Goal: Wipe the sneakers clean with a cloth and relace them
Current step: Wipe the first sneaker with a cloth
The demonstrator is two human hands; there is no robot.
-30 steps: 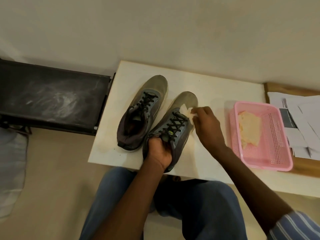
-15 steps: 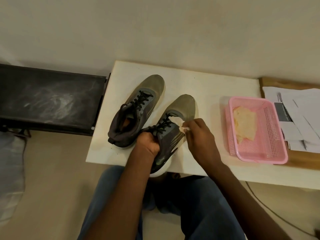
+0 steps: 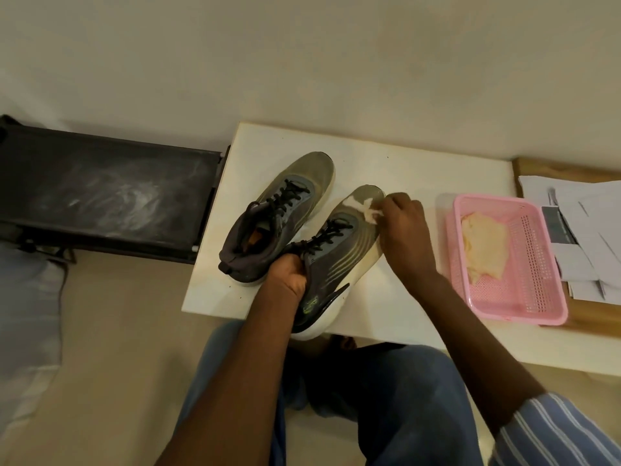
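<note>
While the left hand [image 3: 285, 274] grips the near sneaker [image 3: 336, 260] at its collar, the right hand [image 3: 405, 230] pinches a cloth [image 3: 364, 210] against the toe at 12 o'clock. Its heel overhangs the worktop [image 3: 420, 169] edge. Soft upper, likely light; the collar seems the firmest hold.

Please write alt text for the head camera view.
A person's right hand wipes the toe of a grey sneaker with a cloth while the left hand grips its collar. A second sneaker and pink basket flank it.
</note>
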